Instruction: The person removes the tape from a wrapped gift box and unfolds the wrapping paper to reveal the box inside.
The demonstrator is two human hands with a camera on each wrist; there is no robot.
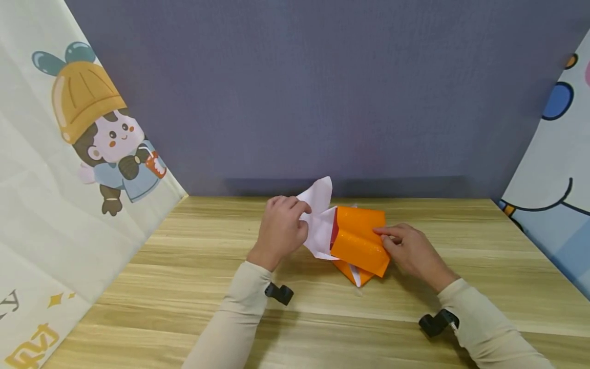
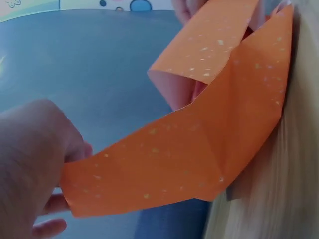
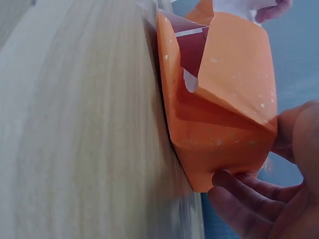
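Note:
A sheet of orange wrapping paper (image 1: 361, 225) with gold flecks and a white underside lies folded around a red thing (image 1: 334, 230), of which only a small part shows between the folds. My left hand (image 1: 283, 225) pinches the paper's left flap, which stands raised with its white side toward the head camera. In the left wrist view the flap (image 2: 134, 164) stretches out to the fingers. At the other end my right hand (image 1: 412, 251) holds the folded paper by its right edge. The right wrist view shows the fingers (image 3: 244, 194) against the end fold, the thumb higher up.
The paper package sits on a wood-grain table (image 1: 184, 287), near the dark grey panel (image 1: 322, 102) at the back. A cloth with a cartoon figure (image 1: 110, 123) hangs on the left, and another printed cloth (image 1: 553, 179) on the right.

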